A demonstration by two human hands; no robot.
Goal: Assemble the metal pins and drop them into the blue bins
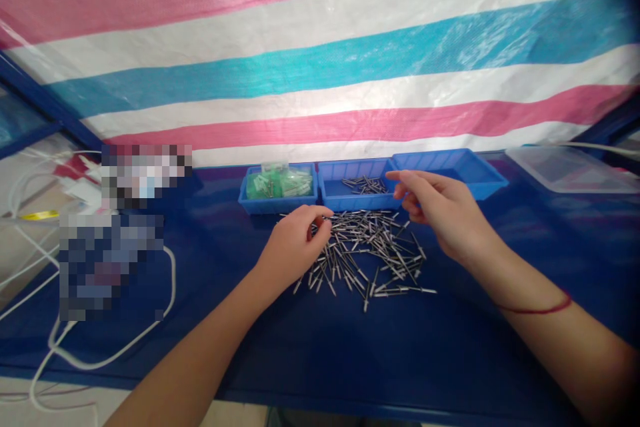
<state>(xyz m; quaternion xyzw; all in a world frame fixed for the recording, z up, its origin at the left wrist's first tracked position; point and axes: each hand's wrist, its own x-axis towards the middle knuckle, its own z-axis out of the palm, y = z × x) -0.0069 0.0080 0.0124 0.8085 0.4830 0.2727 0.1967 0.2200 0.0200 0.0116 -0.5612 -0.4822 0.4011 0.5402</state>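
Note:
Silvery pop rivets (350, 240) with long thin stems lie in a loose pile on the blue tabletop. At the pile's left edge is my left hand (300, 237), fingers curled, a small gap between thumb and index fingertip; I see nothing held there. My right hand (440, 203) hovers over the right edge of the middle blue bin (333, 201), index finger extended and the other fingers bent, with nothing visible in it. More rivets (367, 185) lie inside that bin. Anything behind the curled fingers of either hand is hidden.
Left of the middle bin, a blue bin (250, 202) holds green-tinted clear bags (283, 181). A third blue bin (480, 177) stands right, near a clear plastic lid (565, 170). White cables (173, 280) and blurred items lie left. Behind hangs a striped sheet (320, 73).

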